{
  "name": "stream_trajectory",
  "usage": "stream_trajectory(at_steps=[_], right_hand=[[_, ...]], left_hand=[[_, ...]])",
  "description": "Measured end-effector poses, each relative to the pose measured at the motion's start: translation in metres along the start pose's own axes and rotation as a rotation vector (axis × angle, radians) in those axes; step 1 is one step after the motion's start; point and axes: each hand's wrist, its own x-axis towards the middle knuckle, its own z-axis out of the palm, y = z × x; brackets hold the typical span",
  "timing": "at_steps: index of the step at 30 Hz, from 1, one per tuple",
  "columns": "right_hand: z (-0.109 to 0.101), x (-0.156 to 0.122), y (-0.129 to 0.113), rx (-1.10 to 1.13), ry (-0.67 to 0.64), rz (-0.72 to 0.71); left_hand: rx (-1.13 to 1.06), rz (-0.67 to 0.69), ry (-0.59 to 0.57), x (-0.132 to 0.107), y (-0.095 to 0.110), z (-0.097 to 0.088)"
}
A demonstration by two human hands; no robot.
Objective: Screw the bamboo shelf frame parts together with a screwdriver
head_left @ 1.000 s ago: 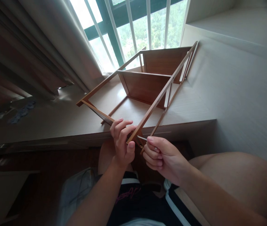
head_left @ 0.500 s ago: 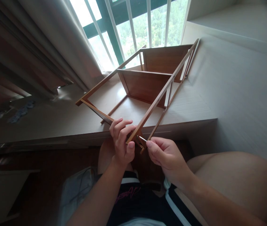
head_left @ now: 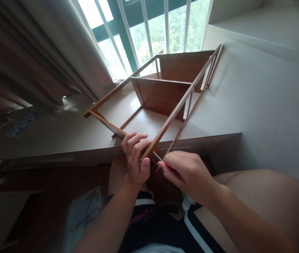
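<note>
A brown wooden shelf rack (head_left: 162,96) lies tilted on its side on a pale ledge, its near end jutting over the edge toward me. My left hand (head_left: 135,158) grips that near end, fingers over the end board and thumb by the tip of a post. In my right hand (head_left: 183,172) is a thin metal driver (head_left: 158,156), pinched between thumb and fingers. Its tip meets the rack's post close to the left thumb; the handle end is hidden in my fist, so its exact kind does not show.
The pale ledge (head_left: 218,116) ends in a straight front edge just beyond my knees. Behind the rack is a barred window (head_left: 154,31), with a long curtain (head_left: 67,45) at the left. A translucent box (head_left: 84,214) sits low on the left.
My right hand has rolled over around the driver, its knuckles now facing up. The left hand keeps its hold, and the rack stays nearly still.
</note>
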Motion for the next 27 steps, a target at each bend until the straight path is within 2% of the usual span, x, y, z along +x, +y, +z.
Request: stream_trajectory(at_steps=[4,8,11,13,15,17,19,22,27], right_hand=[[-0.020,0.007,0.004,-0.176,-0.075,-0.122],[-0.020,0.008,0.005,-0.103,-0.070,-0.084],[-0.005,0.004,0.002,0.217,-0.014,0.114],[0.007,0.001,-0.003,0.628,0.003,0.339],[0.016,-0.001,-0.008,1.139,-0.054,0.536],[0.020,-0.001,-0.013,1.575,-0.132,0.642],[0.020,-0.001,-0.016,1.834,-0.163,0.688],[0.019,-0.001,-0.018,1.963,-0.165,0.724],[0.016,-0.004,-0.020,1.890,-0.147,0.722]], left_hand=[[0.011,-0.009,0.000,-0.001,0.000,0.001],[-0.023,-0.004,0.007,0.000,0.000,0.001],[-0.013,-0.005,-0.002,0.000,0.001,0.000],[-0.001,-0.009,-0.006,-0.001,0.001,0.000],[0.003,-0.011,-0.002,-0.001,0.001,0.000],[-0.002,-0.010,0.005,-0.001,0.001,0.000],[-0.011,-0.005,0.003,0.000,0.002,0.000],[-0.014,0.000,-0.002,0.000,0.002,0.000],[-0.006,-0.003,0.017,0.000,0.002,0.001]])
